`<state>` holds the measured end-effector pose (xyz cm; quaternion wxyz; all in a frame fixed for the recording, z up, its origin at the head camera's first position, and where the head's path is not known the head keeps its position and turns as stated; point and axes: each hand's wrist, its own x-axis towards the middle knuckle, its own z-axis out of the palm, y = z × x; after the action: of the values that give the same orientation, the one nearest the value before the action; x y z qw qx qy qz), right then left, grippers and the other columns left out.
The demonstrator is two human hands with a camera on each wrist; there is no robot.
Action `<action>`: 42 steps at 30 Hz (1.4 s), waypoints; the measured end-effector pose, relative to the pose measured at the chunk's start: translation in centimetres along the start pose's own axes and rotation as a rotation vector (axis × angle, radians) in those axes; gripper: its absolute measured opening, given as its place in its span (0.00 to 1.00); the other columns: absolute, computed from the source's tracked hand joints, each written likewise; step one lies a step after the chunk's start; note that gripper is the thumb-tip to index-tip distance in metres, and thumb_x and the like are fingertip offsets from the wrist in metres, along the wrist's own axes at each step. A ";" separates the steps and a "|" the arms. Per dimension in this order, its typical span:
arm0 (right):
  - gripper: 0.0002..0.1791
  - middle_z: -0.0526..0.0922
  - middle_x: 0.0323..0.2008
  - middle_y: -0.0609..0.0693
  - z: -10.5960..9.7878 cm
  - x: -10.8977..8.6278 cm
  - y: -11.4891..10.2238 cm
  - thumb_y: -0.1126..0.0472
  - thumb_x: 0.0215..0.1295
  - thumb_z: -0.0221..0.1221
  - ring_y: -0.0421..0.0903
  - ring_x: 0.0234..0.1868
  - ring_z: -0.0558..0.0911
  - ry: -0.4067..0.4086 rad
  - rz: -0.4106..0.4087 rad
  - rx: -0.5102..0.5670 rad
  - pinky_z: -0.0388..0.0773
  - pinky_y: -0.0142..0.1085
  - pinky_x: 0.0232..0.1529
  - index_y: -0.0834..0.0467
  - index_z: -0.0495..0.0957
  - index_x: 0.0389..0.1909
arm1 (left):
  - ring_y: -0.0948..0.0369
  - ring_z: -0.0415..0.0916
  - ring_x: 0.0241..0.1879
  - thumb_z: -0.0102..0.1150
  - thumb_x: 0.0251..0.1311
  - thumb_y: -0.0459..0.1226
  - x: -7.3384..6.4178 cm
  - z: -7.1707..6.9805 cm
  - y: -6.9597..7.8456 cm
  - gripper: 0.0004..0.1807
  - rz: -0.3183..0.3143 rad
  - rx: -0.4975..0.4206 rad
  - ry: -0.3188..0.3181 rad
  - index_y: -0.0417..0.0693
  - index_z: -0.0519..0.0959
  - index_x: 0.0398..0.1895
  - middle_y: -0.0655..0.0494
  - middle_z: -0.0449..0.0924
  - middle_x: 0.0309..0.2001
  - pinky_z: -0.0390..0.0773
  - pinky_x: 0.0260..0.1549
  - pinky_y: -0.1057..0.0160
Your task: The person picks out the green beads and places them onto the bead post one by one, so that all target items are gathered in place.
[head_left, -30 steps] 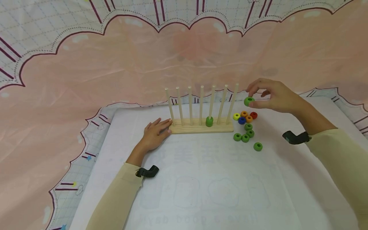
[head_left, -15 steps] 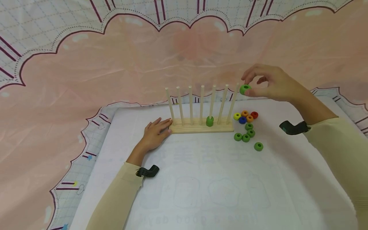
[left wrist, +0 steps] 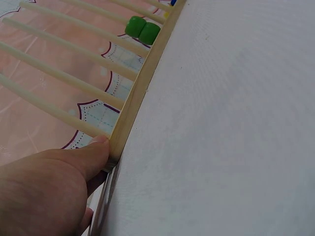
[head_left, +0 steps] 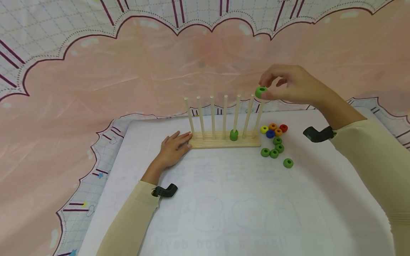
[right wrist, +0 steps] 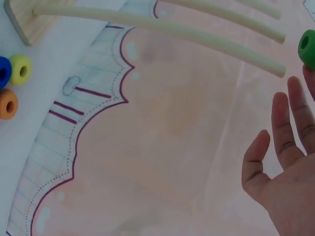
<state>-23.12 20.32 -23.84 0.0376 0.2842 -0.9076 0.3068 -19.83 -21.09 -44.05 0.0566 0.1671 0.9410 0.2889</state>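
A wooden stand point(head_left: 221, 142) holds a row of upright pegs. Two green beads point(left wrist: 142, 30) sit stacked at the foot of one peg right of the middle. My left hand point(head_left: 173, 149) holds the stand's left end, its thumb point(left wrist: 88, 157) against the corner beside the outermost peg. Raised high on the right, my right hand point(head_left: 288, 83) pinches a green bead point(head_left: 261, 92) between thumb and fingertips. That bead overlaps the top of the rightmost peg point(head_left: 258, 117) in the head view; the right wrist view shows it near the peg tips, with the other fingers spread.
Right of the stand lie a yellow bead point(head_left: 264, 129), a blue bead point(head_left: 270, 133), two orange beads point(head_left: 278, 132) and a red bead point(head_left: 283, 128). Several loose green beads point(head_left: 273, 153) lie nearer. A white board point(head_left: 224, 199) is underneath, with a patterned pink cloth point(head_left: 160, 78) behind it.
My right hand has risen and moved left with the green bead, from beside the stand to the top of the rightmost peg. My left hand has stayed where it was.
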 end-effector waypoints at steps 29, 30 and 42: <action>0.21 0.80 0.52 0.47 2.2 3.6 -1.2 0.43 0.67 0.66 0.48 0.55 0.74 -0.097 0.027 0.053 0.72 0.53 0.64 0.53 0.80 0.52 | 0.45 0.44 0.82 0.51 0.77 0.49 0.3 0.1 -0.3 0.28 0.011 0.011 0.006 0.56 0.66 0.77 0.54 0.61 0.79 0.34 0.76 0.33; 0.21 0.80 0.52 0.48 2.3 3.6 -1.2 0.44 0.67 0.66 0.48 0.55 0.74 -0.097 0.028 0.053 0.72 0.53 0.63 0.53 0.80 0.52 | 0.45 0.44 0.82 0.51 0.77 0.49 0.3 0.1 -0.4 0.28 0.013 0.010 0.007 0.55 0.67 0.77 0.54 0.61 0.79 0.34 0.76 0.33; 0.20 0.81 0.53 0.48 3.3 3.9 -1.2 0.44 0.65 0.68 0.49 0.55 0.75 -0.142 0.033 0.053 0.73 0.52 0.62 0.53 0.82 0.50 | 0.45 0.46 0.81 0.53 0.76 0.48 0.4 0.1 -0.5 0.28 0.020 0.001 0.018 0.55 0.68 0.76 0.53 0.64 0.78 0.35 0.75 0.32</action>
<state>-25.37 15.76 -24.94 -0.0392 0.2913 -0.9040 0.3105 -20.35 -21.29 -44.45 0.0450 0.1740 0.9398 0.2907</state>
